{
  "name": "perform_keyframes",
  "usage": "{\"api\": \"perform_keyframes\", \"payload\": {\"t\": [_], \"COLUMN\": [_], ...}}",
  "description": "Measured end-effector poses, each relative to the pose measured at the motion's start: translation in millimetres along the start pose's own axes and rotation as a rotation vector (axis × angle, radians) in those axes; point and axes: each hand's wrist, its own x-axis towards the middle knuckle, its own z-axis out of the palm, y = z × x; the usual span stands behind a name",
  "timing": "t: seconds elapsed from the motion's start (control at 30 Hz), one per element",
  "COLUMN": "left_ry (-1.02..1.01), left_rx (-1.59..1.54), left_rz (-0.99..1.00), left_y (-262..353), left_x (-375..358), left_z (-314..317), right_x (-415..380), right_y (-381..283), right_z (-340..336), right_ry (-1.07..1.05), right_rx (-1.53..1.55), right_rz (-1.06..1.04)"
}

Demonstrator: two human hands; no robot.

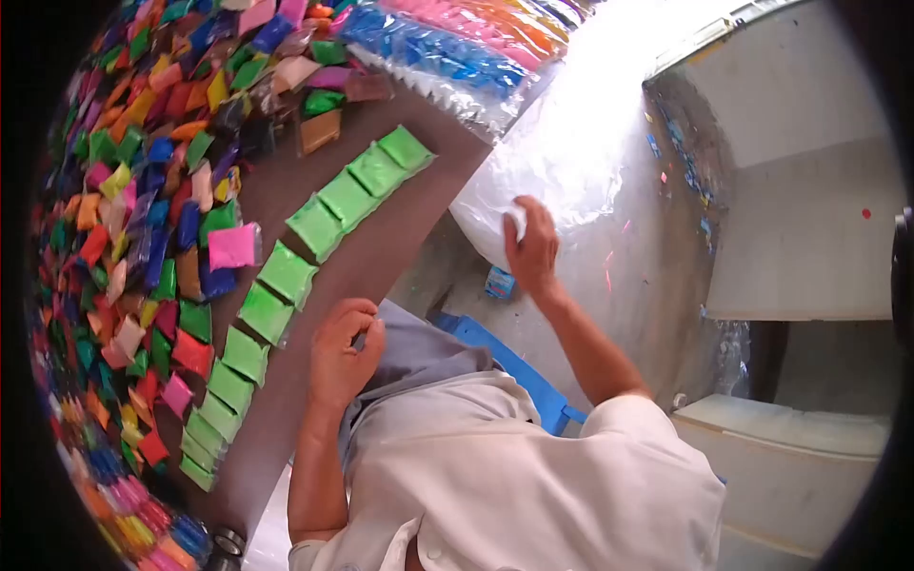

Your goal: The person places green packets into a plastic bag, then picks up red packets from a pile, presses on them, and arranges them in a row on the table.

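Light green packets (347,197) lie in a slanting row on the brown table (419,190), some edge to edge. Just right of the row is my left hand (347,347), its thumb and forefinger curled into a ring, with nothing visible between them. My right hand (533,247) is raised past the table's edge, thumb and fingers apart and empty. Behind it hangs a large clear plastic bag (571,171), bright with glare; whether the hand touches it I cannot tell.
Loose packets in many colours (124,238) are heaped along the table's left side. Clear bags of blue, pink and orange packets (438,52) lie at the top. A blue stool (524,381) is beside my lap. Scraps and a blue packet (499,283) lie on the floor.
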Motion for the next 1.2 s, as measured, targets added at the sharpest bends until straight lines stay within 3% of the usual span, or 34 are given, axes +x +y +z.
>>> {"api": "perform_keyframes", "payload": {"t": [0.07,0.1,0.2,0.3,0.37,0.43,0.53,0.63,0.7,0.73,0.83,0.97,1.07,1.2], "left_ry": [0.009,0.032,0.058,0.064,0.069,0.087,0.108,0.115,0.12,0.123,0.133,0.159,0.174,0.197], "left_rx": [0.01,-0.014,0.038,0.063,0.072,0.088,0.109,0.143,0.166,0.173,0.204,0.257,0.251,0.285], "left_rz": [-0.039,-0.011,0.033,0.008,-0.001,0.004,0.021,0.022,0.023,0.026,0.023,0.024,-0.038,0.01], "left_y": [-3,5,5,9,7,7,9,10,10,10,13,12,12,9], "left_x": [-5,5,7,7,6,6,8,7,8,8,9,10,7,10], "left_z": [-15,19,16,17,19,21,23,25,25,26,28,32,35,38], "right_x": [6,22,33,50,41,37,22,14,15,26,61,77,85,90], "right_y": [52,116,189,213,220,208,171,164,179,185,184,212,219,224], "right_z": [24,4,22,18,29,37,48,63,72,71,61,98,106,98], "right_ry": [0.12,0.165,0.232,-0.19,-0.315,-0.63,-0.766,-0.673,-0.268,-0.214,-0.282,-0.254,-0.434,-0.363], "right_rx": [-0.165,-0.261,-0.178,-0.264,-0.141,-0.087,-0.164,-0.151,0.016,-0.012,-0.264,-0.373,-0.409,-0.399], "right_rz": [0.138,0.186,0.488,0.514,0.412,0.356,0.348,0.414,0.438,0.483,0.676,0.931,0.947,0.963]}}
